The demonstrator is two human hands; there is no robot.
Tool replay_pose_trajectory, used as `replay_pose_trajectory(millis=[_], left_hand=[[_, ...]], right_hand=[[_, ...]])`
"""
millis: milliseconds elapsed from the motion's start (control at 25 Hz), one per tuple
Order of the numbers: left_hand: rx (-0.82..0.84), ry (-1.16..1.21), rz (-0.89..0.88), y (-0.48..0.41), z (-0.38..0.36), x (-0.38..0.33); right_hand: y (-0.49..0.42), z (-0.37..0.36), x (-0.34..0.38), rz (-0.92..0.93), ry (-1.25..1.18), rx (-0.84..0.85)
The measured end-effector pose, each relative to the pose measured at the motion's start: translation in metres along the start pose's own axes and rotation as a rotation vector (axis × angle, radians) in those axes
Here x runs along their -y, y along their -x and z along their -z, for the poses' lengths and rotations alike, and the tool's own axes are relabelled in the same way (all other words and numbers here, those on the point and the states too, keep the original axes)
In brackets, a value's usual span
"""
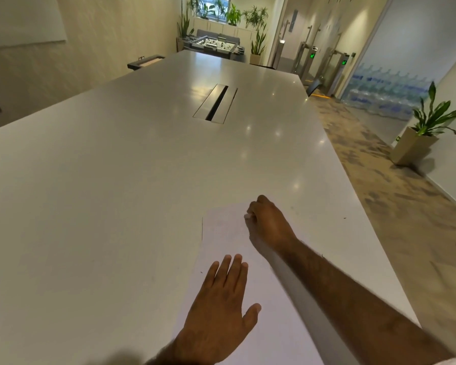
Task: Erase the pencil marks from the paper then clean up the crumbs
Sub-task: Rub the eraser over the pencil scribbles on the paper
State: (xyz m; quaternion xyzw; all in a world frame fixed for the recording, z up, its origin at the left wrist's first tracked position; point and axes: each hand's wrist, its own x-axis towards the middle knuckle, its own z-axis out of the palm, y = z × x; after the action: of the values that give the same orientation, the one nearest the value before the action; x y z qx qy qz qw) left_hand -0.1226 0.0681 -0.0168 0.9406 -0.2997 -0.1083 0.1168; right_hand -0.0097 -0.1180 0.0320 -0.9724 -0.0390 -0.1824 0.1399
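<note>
Room: big plants in pots (429, 119) are standing by the walls, and stacked water bottles (385, 93) are sitting behind a glass wall on the right.
Surface: a long white surface (116, 180) is stretching far away, with a dark slot (216, 103) in its middle.
Paper: a white paper (229, 233) is lying flat on the near right part of the surface, close to the edge. Faint pencil marks are showing on it, too light to read.
Left hand: the left hand (219, 309) is lying flat on the near part of the paper, palm down. Its fingers (232, 267) are stretched out and a little apart, holding nothing.
Right hand: the right hand (269, 222) is sitting at the far end of the paper, with its arm reaching over the sheet. Its fingers are curled tight on a small white eraser (248, 216), and only a bit of it is peeking out.
Crumbs: tiny dark specks (344, 218) are lying on the surface to the right of the paper.
</note>
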Motion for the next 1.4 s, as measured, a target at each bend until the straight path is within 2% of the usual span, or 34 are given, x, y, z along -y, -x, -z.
replay_pose_trajectory(millis=[120,240,320,440,520,600,680,760,880,960,1120,1280,1400], left_hand=[[-0.039,-0.011,-0.017,-0.005,-0.007,0.004],[-0.107,-0.019,-0.007,-0.004,0.003,0.001],[-0.097,-0.085,-0.036,-0.006,0.001,0.001],[-0.074,-0.057,-0.044,-0.002,0.002,0.002],[-0.055,-0.051,-0.031,-0.002,-0.010,0.005],[-0.111,-0.029,-0.038,-0.003,-0.004,0.003],[-0.170,-0.032,-0.036,-0.005,0.003,0.001],[-0.185,-0.081,-0.036,-0.006,0.002,0.002],[-0.103,-0.039,-0.054,-0.002,-0.005,0.003],[-0.117,-0.071,-0.047,-0.002,-0.010,0.005],[-0.189,-0.070,-0.037,-0.005,-0.010,0.004],[-0.247,-0.125,-0.048,-0.005,-0.017,0.007],[-0.282,-0.138,-0.054,-0.005,-0.018,0.007]], right_hand=[[0.032,0.013,0.016,0.140,-0.029,0.079],[0.061,0.007,0.015,0.267,0.098,0.165],[0.040,0.002,-0.004,0.143,0.097,0.098],[0.010,0.012,-0.021,-0.105,0.040,0.006],[0.026,0.017,-0.008,-0.099,0.002,0.020],[0.059,0.015,0.015,0.032,-0.043,0.135],[0.067,0.013,0.017,0.129,0.023,0.185],[0.044,0.007,0.000,0.048,0.050,0.113],[0.016,0.013,-0.016,-0.147,0.024,-0.016],[0.030,0.016,0.000,-0.133,0.003,-0.005],[0.065,0.012,0.019,0.060,0.009,0.119],[0.020,0.014,-0.010,-0.159,0.016,0.017],[0.038,0.013,0.013,-0.143,-0.016,0.019]])
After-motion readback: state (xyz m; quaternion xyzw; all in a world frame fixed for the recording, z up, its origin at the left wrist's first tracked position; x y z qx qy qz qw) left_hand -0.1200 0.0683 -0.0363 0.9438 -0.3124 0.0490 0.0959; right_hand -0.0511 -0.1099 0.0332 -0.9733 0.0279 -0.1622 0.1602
